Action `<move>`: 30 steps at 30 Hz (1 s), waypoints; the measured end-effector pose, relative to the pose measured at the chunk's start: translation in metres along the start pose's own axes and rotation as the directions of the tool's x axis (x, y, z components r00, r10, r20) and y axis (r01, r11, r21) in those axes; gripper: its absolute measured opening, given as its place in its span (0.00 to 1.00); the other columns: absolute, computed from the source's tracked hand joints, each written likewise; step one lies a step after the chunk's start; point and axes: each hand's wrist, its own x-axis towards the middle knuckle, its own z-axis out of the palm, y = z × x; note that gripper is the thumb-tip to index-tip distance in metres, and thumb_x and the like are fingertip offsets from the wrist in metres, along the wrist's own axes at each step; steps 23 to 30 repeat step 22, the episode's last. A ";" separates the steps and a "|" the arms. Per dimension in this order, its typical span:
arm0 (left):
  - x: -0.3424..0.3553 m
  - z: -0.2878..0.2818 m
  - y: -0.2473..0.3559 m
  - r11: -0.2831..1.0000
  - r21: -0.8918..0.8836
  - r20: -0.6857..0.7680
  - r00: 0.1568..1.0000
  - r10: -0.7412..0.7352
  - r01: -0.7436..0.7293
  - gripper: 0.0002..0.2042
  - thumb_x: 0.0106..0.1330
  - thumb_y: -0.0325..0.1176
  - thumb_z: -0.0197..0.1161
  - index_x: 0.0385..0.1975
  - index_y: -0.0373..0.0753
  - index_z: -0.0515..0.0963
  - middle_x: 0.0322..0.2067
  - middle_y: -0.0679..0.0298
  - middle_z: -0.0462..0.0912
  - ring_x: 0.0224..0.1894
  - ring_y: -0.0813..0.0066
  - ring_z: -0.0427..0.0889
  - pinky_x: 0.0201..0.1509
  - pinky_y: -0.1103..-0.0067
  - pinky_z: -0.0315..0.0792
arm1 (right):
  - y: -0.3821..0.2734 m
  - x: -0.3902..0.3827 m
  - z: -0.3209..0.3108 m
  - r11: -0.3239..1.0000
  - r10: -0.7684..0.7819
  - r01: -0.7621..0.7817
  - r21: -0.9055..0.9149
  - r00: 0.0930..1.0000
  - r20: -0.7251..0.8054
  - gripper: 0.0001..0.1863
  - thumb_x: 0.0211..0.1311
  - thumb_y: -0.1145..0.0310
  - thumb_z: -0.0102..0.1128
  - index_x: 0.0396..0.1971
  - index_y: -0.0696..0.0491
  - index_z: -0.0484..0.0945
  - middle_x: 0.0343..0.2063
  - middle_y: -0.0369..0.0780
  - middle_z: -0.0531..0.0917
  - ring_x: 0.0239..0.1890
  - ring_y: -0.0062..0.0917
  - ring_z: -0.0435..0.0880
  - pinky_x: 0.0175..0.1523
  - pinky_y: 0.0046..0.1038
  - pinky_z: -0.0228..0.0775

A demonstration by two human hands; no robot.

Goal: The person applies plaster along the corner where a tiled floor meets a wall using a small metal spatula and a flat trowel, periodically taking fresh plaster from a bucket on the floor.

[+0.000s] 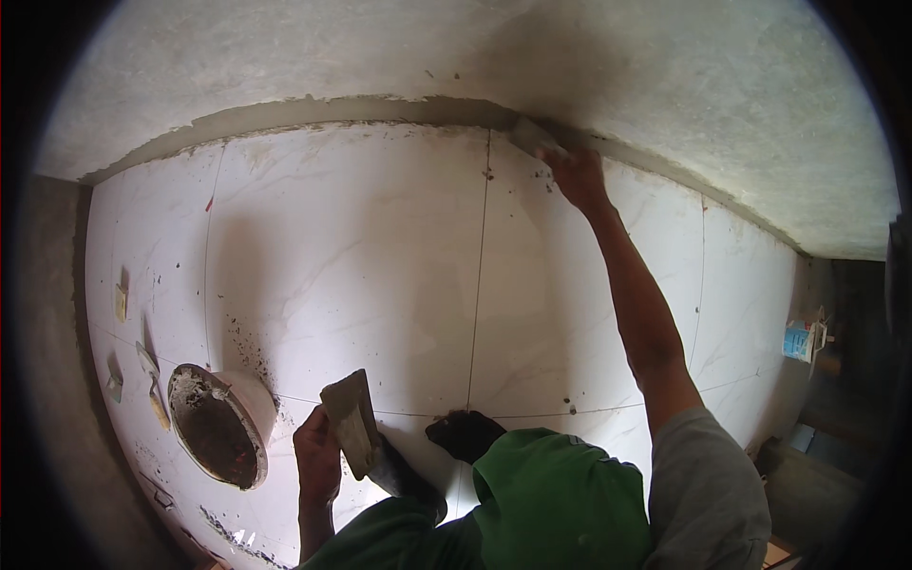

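My right hand [578,177], arm stretched far forward, is closed on a flat-bladed scraper [538,139]. Its blade lies against the grey mortar strip [418,110] where the tiled floor meets the wall. Close to my body, my left hand [317,458] grips a flat rectangular board [351,418], its face smeared with mortar. To the left of that hand stands a round bucket [261,410] with a mortar-crusted rim and dark contents. The exact kind of the board and how my left fingers sit behind it are partly hidden.
A trowel with a wooden handle [156,397] lies left of the bucket, near small flat tools [122,302]. Mortar crumbs dot the white marbled tiles [351,228]. My dark-covered foot [464,435] rests on them. A blue-and-white tub [800,340] stands at the far right.
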 end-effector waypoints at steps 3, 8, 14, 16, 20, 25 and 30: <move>0.011 0.004 -0.005 1.000 0.020 0.043 0.999 -0.008 0.008 0.20 0.78 0.34 0.65 0.65 0.32 0.78 0.52 0.61 0.88 0.51 0.73 0.88 0.58 0.73 0.83 | 0.031 0.039 0.025 0.994 -0.075 0.060 -0.093 0.984 -0.161 0.19 0.68 0.55 0.69 0.44 0.57 0.88 0.28 0.55 0.88 0.36 0.52 0.89 0.44 0.47 0.78; 0.001 -0.005 0.008 0.999 0.022 -0.012 0.999 0.036 -0.035 0.23 0.76 0.40 0.68 0.64 0.32 0.78 0.53 0.61 0.88 0.51 0.74 0.87 0.58 0.73 0.83 | 0.063 0.029 -0.016 0.997 -0.065 0.045 -0.069 0.939 -0.337 0.18 0.68 0.58 0.71 0.48 0.57 0.88 0.27 0.51 0.88 0.33 0.44 0.89 0.41 0.43 0.79; -0.011 0.006 0.001 0.991 -0.121 -0.057 0.997 0.049 -0.055 0.14 0.79 0.28 0.62 0.60 0.30 0.80 0.50 0.61 0.89 0.49 0.77 0.87 0.54 0.76 0.82 | 0.085 -0.027 -0.037 0.968 0.156 -0.118 0.223 0.974 -0.162 0.18 0.68 0.64 0.74 0.51 0.59 0.88 0.29 0.45 0.89 0.28 0.18 0.84 0.33 0.29 0.78; -0.006 0.004 0.007 0.995 -0.076 -0.042 0.998 0.056 -0.059 0.14 0.79 0.28 0.62 0.60 0.30 0.80 0.50 0.62 0.89 0.49 0.78 0.87 0.54 0.77 0.81 | 0.052 -0.018 -0.002 0.989 0.013 0.000 0.146 0.996 -0.089 0.19 0.67 0.63 0.74 0.51 0.60 0.87 0.32 0.45 0.90 0.30 0.25 0.87 0.38 0.33 0.79; 0.000 0.000 0.013 0.997 -0.038 -0.040 0.997 0.066 -0.068 0.14 0.80 0.29 0.62 0.59 0.31 0.80 0.49 0.63 0.89 0.49 0.79 0.86 0.56 0.78 0.80 | 0.016 0.028 0.053 0.977 -0.202 0.193 -0.090 0.975 -0.093 0.22 0.65 0.57 0.75 0.51 0.58 0.87 0.38 0.48 0.91 0.38 0.39 0.89 0.49 0.40 0.79; 0.002 -0.006 0.010 0.996 -0.042 -0.025 0.997 0.077 -0.078 0.15 0.79 0.30 0.62 0.60 0.31 0.80 0.50 0.63 0.88 0.51 0.79 0.85 0.58 0.78 0.79 | 0.021 0.049 0.064 0.983 -0.181 0.174 -0.051 0.955 -0.234 0.22 0.64 0.57 0.75 0.50 0.57 0.87 0.46 0.53 0.90 0.50 0.39 0.92 0.54 0.42 0.80; 0.002 -0.006 0.010 0.996 -0.042 -0.025 0.997 0.077 -0.078 0.15 0.79 0.30 0.62 0.60 0.31 0.80 0.50 0.63 0.88 0.51 0.79 0.85 0.58 0.78 0.79 | 0.021 0.049 0.064 0.983 -0.181 0.174 -0.051 0.955 -0.234 0.22 0.64 0.57 0.75 0.50 0.57 0.87 0.46 0.53 0.90 0.50 0.39 0.92 0.54 0.42 0.80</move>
